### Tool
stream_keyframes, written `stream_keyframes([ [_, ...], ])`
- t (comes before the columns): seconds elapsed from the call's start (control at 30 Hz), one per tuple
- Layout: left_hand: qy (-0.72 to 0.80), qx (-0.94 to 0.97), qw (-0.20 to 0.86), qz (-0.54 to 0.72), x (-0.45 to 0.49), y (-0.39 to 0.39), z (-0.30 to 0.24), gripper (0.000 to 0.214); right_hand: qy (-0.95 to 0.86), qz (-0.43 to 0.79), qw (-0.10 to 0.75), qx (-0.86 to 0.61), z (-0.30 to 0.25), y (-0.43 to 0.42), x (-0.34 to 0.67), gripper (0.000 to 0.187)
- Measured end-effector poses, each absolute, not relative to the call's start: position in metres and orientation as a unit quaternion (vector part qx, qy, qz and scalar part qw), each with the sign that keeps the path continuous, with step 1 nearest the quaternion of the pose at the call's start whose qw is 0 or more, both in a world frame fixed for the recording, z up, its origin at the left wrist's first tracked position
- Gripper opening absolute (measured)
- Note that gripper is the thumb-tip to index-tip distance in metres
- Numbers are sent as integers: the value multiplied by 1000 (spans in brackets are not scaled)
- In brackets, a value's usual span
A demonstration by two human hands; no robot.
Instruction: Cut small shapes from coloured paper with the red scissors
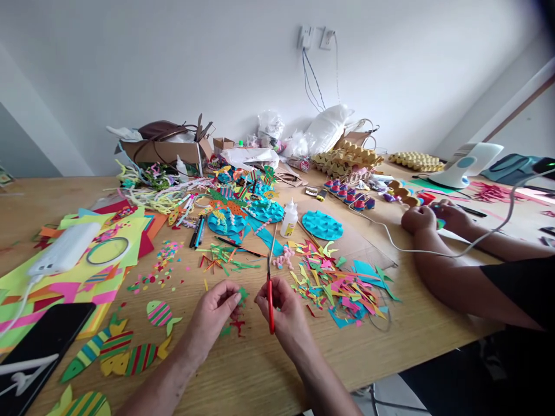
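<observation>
My left hand (217, 303) is closed in a pinch on a small green paper piece (243, 294) near the table's front. Beside it, my right hand (284, 312) is wrapped round the red handles of a pair of scissors (270, 306), blades pointing away from me. Below my hands lies a small red paper cutout (237, 328). Striped paper fish (141, 359) rest to the left of my left forearm. Bright paper scraps (342, 283) are heaped right of my right hand. A white glue bottle (289, 219) stands upright beyond the scissors, beside blue painted egg-carton pieces (321, 224).
Colored paper sheets (139, 237), a white power bank (65, 248) and a black phone (47, 352) lie left. Markers (197, 231) are near the middle. Egg trays (347, 156) stand at the back. At right are another person's hands (433, 216) and a white cable (433, 252).
</observation>
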State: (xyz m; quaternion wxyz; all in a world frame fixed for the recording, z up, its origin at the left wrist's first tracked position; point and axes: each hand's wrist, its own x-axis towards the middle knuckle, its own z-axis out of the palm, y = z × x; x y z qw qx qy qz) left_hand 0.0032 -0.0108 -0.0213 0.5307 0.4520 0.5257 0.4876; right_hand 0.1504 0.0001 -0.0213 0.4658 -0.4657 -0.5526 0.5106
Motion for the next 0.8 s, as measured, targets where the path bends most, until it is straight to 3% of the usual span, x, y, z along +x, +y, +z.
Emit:
stream_keyframes([
  [0.17, 525, 394, 556, 511, 2, -15, -22, 10, -697, 404, 311, -505, -16, -21, 167, 21],
  [0.33, 511, 363, 577, 523, 0, -18, -18, 12, -742, 344, 202, -538, -15, -32, 173, 15],
  [0.5, 499, 365, 599, 509, 5, -18, -13, 11, -750, 333, 178, -543, -13, -33, 172, 15],
  [0.8, 504, 394, 624, 449, 11, -20, -13, 4, -743, 344, 216, -532, -15, -32, 177, 16],
])
